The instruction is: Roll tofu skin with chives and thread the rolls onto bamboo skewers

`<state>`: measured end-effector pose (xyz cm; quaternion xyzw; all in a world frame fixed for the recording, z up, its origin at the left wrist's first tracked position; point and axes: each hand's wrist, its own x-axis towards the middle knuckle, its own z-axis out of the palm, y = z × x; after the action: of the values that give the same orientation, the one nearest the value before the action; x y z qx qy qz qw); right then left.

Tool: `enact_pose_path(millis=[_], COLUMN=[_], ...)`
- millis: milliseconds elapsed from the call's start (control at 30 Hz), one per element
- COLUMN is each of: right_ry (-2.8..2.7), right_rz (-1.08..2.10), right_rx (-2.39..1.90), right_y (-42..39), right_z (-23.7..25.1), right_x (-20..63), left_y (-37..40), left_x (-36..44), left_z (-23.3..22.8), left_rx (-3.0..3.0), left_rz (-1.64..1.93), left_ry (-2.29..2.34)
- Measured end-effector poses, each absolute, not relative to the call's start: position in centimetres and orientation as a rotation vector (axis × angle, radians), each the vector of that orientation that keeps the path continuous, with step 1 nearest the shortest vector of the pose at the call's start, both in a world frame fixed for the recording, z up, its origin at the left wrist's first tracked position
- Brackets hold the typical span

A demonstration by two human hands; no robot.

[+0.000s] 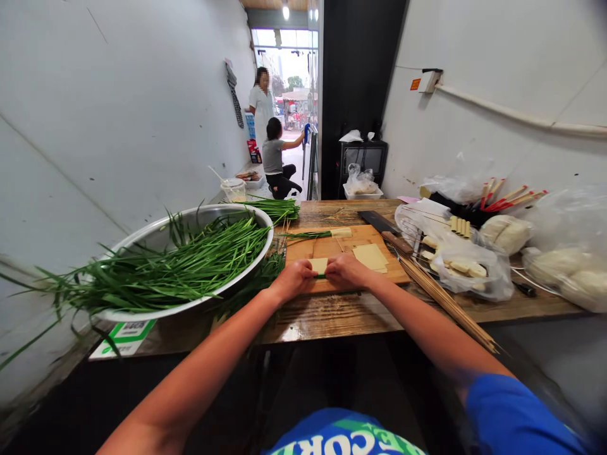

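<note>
Pinched between my left hand and my right hand is a pale yellow tofu sheet, with a thin strip of green chives along its near edge. Both hands rest low over the wooden cutting board, fingers closed on either end of the sheet. Right of my right hand lie more flat tofu sheets. Farther back on the board is a tofu roll with long chives sticking out to the left. My fingers partly cover the held sheet's ends.
A metal basin heaped with chives stands left. Right of the board are a cleaver, bundled bamboo skewers and a plastic bag with tofu pieces. Two people are near the doorway.
</note>
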<state>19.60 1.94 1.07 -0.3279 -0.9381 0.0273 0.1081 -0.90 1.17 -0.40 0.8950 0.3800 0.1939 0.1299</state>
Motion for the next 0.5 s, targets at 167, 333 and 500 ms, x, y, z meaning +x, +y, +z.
enact_pose_path(millis=[167, 333, 500], right_ry=[-2.867, -2.882, -2.888], right_rz=[-0.202, -0.385, -0.426], right_rx=[-0.926, -0.813, -0.823], right_y=[1.6, 1.0, 0.7], right_z=[0.8, 0.0, -0.1], right_x=[19.4, 19.4, 19.2], left_y=[0.1, -0.7, -0.4], left_x=[-1.6, -2.8, -3.8], left_z=[-1.0, -0.4, -1.3], left_rx=[2.933, 3.093, 3.039], left_rz=[0.443, 0.367, 0.504], left_ry=[1.048, 0.972, 0.921])
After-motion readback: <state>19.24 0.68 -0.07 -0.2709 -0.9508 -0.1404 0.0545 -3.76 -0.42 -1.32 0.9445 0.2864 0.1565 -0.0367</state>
